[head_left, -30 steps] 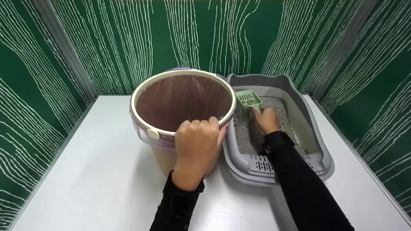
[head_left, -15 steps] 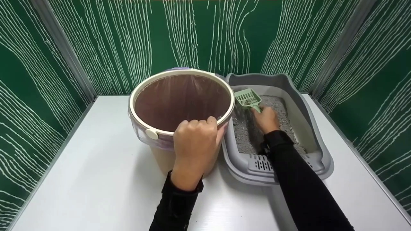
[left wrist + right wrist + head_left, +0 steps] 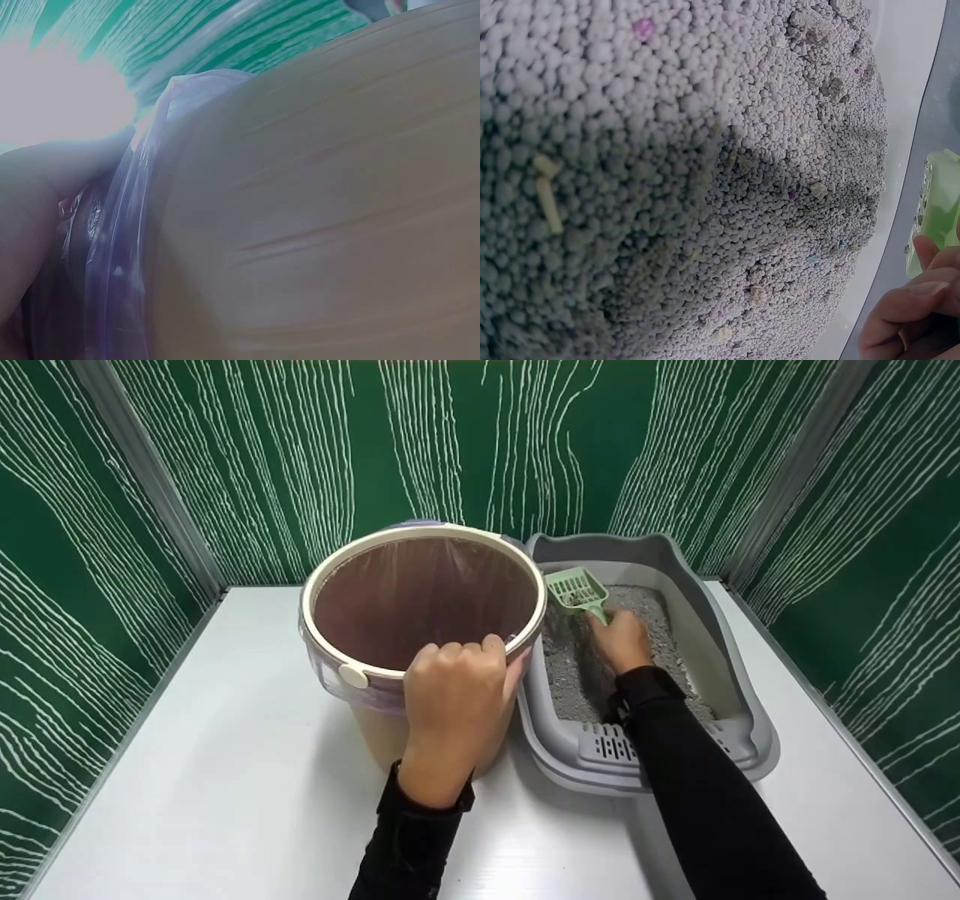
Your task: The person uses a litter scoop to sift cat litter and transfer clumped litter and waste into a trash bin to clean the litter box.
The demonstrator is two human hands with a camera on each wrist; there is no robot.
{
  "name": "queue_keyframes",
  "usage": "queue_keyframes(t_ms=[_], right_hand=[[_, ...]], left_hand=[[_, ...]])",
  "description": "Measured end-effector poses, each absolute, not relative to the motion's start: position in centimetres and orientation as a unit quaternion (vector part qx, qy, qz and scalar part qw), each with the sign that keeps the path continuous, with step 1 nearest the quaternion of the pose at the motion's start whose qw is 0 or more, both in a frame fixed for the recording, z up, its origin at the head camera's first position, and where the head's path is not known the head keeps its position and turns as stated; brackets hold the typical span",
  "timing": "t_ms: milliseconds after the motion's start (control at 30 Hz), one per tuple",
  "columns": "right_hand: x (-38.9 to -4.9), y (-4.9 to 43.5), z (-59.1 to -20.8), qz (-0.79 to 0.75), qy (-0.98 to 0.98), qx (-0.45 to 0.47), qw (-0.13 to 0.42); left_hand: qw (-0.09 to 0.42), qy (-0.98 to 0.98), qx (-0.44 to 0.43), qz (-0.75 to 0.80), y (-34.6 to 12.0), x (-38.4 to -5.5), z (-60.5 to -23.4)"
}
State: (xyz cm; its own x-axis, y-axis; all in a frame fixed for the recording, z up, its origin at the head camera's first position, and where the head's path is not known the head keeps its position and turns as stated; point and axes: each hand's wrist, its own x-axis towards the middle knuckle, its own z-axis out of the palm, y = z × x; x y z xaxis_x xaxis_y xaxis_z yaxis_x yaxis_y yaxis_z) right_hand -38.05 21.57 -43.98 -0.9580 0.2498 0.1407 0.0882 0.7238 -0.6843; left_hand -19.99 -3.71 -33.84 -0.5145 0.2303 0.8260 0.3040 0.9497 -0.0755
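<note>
Head view shows the left hand [image 3: 454, 690] gripping the bin [image 3: 379, 731] by its near rim and the right hand [image 3: 624, 641] holding a green scoop [image 3: 592, 606] over the adjoining grey litter box [image 3: 559, 746].

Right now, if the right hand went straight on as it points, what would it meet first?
Led by the green scoop, the right hand would probably meet the litter box's far-left corner first, the bin rim lying close by; height is unclear, so it might pass over.
</note>
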Motion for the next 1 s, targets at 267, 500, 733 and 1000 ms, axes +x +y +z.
queue_keyframes(t_ms=[267,500,733,1000], right_hand=[[-38.2,21.6,-43.6,0.366,-0.919,-0.104,0.107],[-38.2,22.0,-41.2,0.387,-0.912,-0.078,0.112],[-37.0,22.4,-35.2,0.401,-0.908,-0.004,0.122],[-33.7,21.0,-26.4,0.354,-0.931,0.039,0.082]], left_hand=[[0.465,-0.870,-0.156,-0.043,-3.7,-20.0,-33.9],[0.471,-0.867,-0.154,-0.042,-3.8,-20.0,-34.0],[0.477,-0.864,-0.155,-0.037,-3.9,-19.9,-33.9],[0.494,-0.855,-0.158,-0.018,-4.0,-20.2,-33.9]])
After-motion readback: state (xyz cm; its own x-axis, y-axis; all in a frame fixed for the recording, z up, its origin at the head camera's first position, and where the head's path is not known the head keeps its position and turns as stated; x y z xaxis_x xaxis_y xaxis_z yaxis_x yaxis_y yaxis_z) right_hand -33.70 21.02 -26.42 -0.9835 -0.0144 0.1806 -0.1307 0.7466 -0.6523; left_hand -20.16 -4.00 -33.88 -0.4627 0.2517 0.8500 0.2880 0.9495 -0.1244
